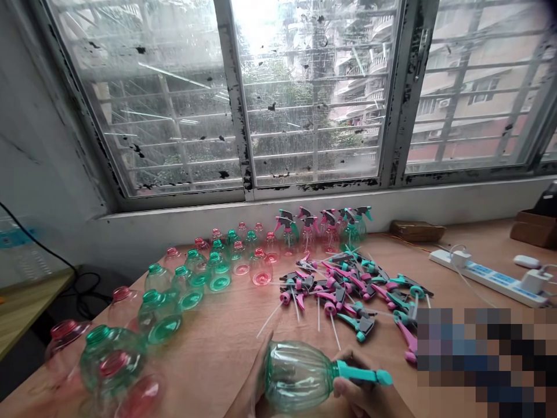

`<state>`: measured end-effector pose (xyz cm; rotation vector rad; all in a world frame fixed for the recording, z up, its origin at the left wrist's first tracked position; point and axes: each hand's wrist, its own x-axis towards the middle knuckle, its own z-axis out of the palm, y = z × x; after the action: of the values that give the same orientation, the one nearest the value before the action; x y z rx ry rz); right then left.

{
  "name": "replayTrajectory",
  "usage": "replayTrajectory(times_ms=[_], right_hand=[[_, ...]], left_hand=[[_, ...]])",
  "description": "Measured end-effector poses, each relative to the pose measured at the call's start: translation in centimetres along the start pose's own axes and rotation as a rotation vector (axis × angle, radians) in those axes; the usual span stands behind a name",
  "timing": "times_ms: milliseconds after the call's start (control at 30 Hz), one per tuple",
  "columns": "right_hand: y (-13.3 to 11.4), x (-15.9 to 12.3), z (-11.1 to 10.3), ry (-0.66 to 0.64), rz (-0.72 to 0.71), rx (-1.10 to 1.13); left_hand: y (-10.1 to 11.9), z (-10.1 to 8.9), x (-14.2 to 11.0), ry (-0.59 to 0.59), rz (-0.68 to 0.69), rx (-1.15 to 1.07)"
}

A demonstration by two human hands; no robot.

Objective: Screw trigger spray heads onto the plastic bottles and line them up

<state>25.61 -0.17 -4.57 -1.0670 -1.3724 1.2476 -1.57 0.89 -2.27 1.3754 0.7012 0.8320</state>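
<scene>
A clear green spray bottle (298,376) lies on its side in the air close in front of me, its base toward the left. My left hand (256,380) is closed around the base end, with most of its fingers hidden behind the bottle. At the bottle's neck sits a turquoise trigger spray head (359,373), pointing right. My right hand (363,397) grips this head near its collar, thumb in front. Just beyond both hands spreads a heap of loose pink and turquoise spray heads (343,284), several with thin white tubes.
Open green bottles (159,316) and pink bottles (261,268) stand in rows along the left. Several bottles with spray heads fitted (331,231) stand by the window wall. A white power strip (491,278) and a brown package (418,230) lie on the right. A pixelated patch covers the lower right.
</scene>
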Motion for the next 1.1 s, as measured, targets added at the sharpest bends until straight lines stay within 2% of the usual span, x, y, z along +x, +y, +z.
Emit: replayTrajectory(times_ms=[200,433,533,633,800,967,1100], right_hand=[[0.2,0.1,0.1,-0.014,-0.024,0.018],[-0.4,0.0,-0.4,-0.061,0.059,-0.014],[-0.1,0.2,-0.5,-0.077,0.040,-0.003],[0.2,0.3,-0.5,-0.074,0.007,0.000],[0.3,0.3,-0.3,-0.051,0.035,0.049],[0.0,0.2,-0.5,-0.053,0.025,0.000],[-0.7,-0.1,-0.7,-0.045,0.001,-0.045]], left_hand=[[0.2,-0.1,-0.1,-0.013,-0.006,-0.036],[-1.0,-0.1,0.4,-0.014,0.056,-0.027],[-1.3,-0.1,0.6,-0.030,0.077,-0.038],[-1.6,-0.2,0.7,-0.026,0.092,-0.019],[-2.0,-0.8,0.8,-0.047,0.104,-0.026],[-1.7,-0.6,0.6,-0.074,0.073,-0.047],[-0.5,0.1,0.1,-0.022,0.034,-0.008]])
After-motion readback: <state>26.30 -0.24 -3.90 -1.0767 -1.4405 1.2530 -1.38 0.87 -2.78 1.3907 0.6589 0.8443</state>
